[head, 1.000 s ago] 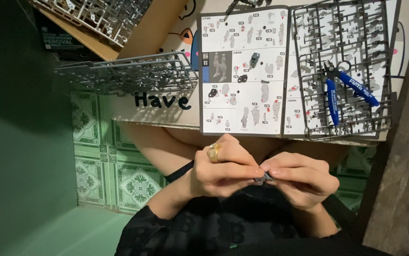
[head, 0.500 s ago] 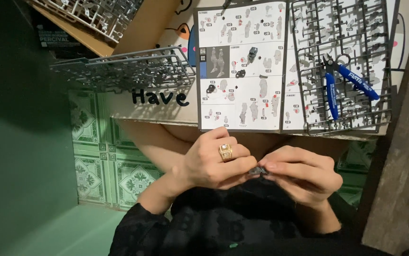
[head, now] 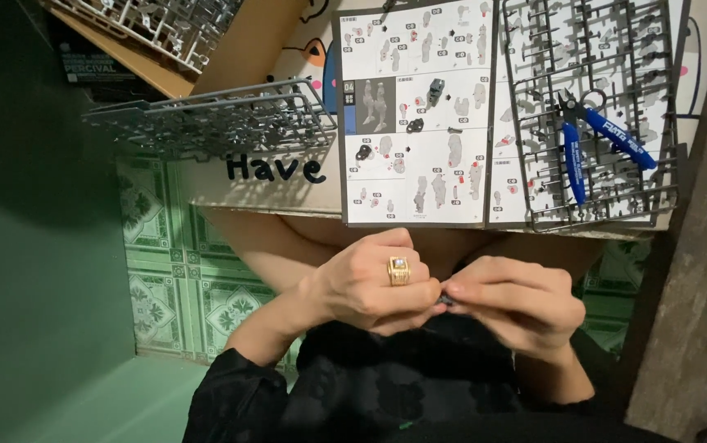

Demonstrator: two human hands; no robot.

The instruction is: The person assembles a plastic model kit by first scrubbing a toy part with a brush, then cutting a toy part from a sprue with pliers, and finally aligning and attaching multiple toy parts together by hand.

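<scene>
Both hands meet low in the middle of the head view, over the person's lap. The left hand [head: 374, 287], with a gold ring [head: 399, 271] on one finger, curls its fingers [head: 419, 297] together toward the right hand [head: 517, 308], whose fingers are likewise bent inward. Between the two sets of fingertips sits a small dark model part [head: 449, 299], pinched from both sides and mostly hidden, so its shape cannot be told. Black sleeves cover both forearms.

Above the hands lies a cardboard box [head: 288, 176] serving as a work surface. On it rests an open instruction sheet [head: 415, 115] with small assembly drawings. Just beside it, to the right, a grey plastic parts frame [head: 599, 107] lies flat, and blue-handled nippers [head: 591, 139] rest on top of that frame. Another grey parts frame [head: 214, 119] sticks out over the box's left edge, and a further one [head: 157, 25] sits at the top left. Green patterned floor tiles [head: 173, 279] show below the box
</scene>
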